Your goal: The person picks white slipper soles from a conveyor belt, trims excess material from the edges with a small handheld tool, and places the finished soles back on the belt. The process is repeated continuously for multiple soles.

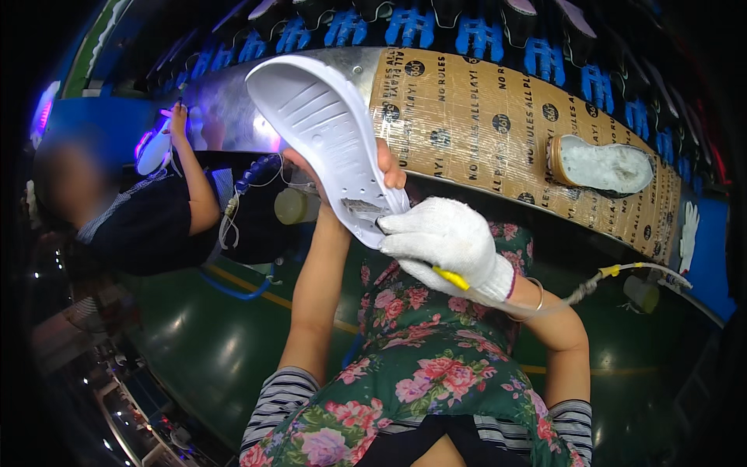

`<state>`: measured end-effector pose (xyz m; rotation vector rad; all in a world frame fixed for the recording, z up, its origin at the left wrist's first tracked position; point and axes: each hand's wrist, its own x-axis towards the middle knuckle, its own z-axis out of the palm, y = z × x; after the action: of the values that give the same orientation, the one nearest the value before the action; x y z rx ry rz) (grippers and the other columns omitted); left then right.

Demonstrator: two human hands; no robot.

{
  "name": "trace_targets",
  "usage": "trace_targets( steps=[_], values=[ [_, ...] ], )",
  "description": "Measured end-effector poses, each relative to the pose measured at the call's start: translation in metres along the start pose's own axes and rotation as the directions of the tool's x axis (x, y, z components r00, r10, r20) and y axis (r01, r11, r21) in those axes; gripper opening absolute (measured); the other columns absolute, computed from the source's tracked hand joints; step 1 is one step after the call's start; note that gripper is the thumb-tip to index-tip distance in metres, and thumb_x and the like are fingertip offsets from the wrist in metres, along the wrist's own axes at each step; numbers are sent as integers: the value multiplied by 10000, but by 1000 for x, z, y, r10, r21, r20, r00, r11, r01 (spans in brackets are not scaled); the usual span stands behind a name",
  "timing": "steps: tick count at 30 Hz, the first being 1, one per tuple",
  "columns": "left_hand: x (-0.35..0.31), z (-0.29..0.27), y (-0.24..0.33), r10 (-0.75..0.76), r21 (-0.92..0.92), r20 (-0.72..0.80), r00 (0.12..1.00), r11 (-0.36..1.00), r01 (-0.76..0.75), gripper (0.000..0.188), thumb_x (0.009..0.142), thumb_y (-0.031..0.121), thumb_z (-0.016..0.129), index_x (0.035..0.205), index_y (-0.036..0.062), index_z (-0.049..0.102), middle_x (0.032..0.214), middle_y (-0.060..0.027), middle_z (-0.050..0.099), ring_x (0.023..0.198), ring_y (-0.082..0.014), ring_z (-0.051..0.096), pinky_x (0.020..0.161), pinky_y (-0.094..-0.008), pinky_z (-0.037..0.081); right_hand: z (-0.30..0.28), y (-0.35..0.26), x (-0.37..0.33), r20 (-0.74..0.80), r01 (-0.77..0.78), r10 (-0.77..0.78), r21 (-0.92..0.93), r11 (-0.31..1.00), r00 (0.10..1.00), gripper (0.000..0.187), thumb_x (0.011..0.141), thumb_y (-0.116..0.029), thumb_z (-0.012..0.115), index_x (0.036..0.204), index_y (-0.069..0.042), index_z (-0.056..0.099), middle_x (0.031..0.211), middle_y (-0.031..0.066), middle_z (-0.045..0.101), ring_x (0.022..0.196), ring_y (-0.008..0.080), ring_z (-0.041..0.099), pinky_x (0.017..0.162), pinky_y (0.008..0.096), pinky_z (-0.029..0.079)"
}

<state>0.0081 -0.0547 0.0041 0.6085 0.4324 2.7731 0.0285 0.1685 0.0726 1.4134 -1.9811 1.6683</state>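
A white shoe sole (315, 117) is tilted up in front of me, its ridged, hollow inner face toward me. My bare left hand (391, 166) is closed around it from behind, fingers curling over the right edge. My right hand (447, 237), in a white knit glove, is closed on a slim tool with a yellow part (451, 278), joined to a clear hose (572, 298). The tool's tip is mostly hidden by my fingers, close to the sole's lower end. A greyish, wet-looking patch (362, 208) lies inside the sole there.
A long bench covered with printed brown cardboard (482, 124) runs ahead. On it lies a tan-edged sole (603, 165) with a whitish inside. Blue clamp-like holders (478, 35) line the far side. At left another person (148, 210) handles a white sole. A white glove (689, 237) hangs far right.
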Motion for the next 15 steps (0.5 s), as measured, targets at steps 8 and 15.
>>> trace_targets(
  steps=[8,15],
  values=[
    [7,3,10,-288,62,-32,957,955,290,1324,608,1041,542,1453,22,509,1038,-296,691,801,-414,710,692,-520,584,2,-12,-8,155,-72,30,267,961,987,344,752,-57,830,1084,-117,766,1074,106,775,890,273,740,745,400,583],
    [11,4,12,-535,53,-214,817,829,556,1261,675,943,652,1499,7,463,1045,-331,684,800,-428,737,623,-490,635,19,-16,-19,256,-9,23,-58,998,966,224,841,-136,771,1063,-109,764,1025,83,761,854,270,722,720,401,581]
  ],
)
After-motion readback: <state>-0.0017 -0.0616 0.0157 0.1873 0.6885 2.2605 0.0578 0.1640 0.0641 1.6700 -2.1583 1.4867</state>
